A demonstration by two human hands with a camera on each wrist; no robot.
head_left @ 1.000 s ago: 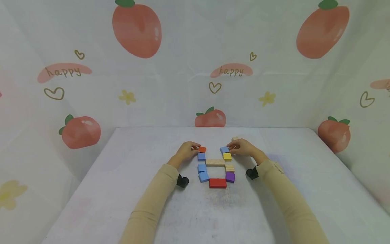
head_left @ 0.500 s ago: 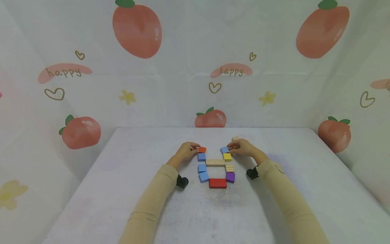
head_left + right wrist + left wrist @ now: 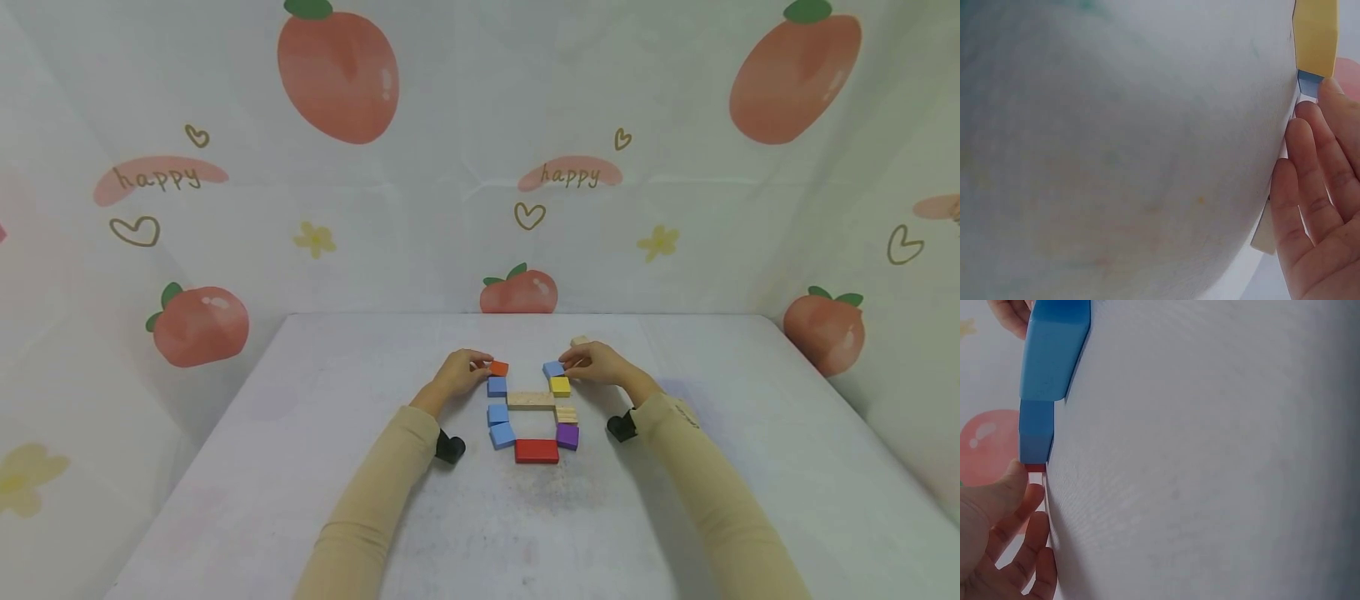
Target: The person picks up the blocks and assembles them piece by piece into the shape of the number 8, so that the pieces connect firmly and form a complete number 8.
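My left hand [image 3: 459,372] pinches an orange-red block [image 3: 498,368] between thumb and index finger at the far left end of a block outline. In the left wrist view, only a sliver of that red block [image 3: 1035,467] shows beyond a blue block [image 3: 1036,431]. Across from it, my right hand [image 3: 600,365] holds a light blue block [image 3: 552,369] by its outer edge, thumb on the near side. A yellow block [image 3: 559,387] lies just nearer to me. In the right wrist view, fingers partly cover the light blue block [image 3: 1310,83].
A plain wood plank [image 3: 530,401] spans the outline's two sides. Nearer lie more blue blocks [image 3: 502,436], a striped wood block [image 3: 566,415], a purple block [image 3: 567,437] and a red block [image 3: 536,452]. Behind my right hand sits a pale wood block [image 3: 579,340].
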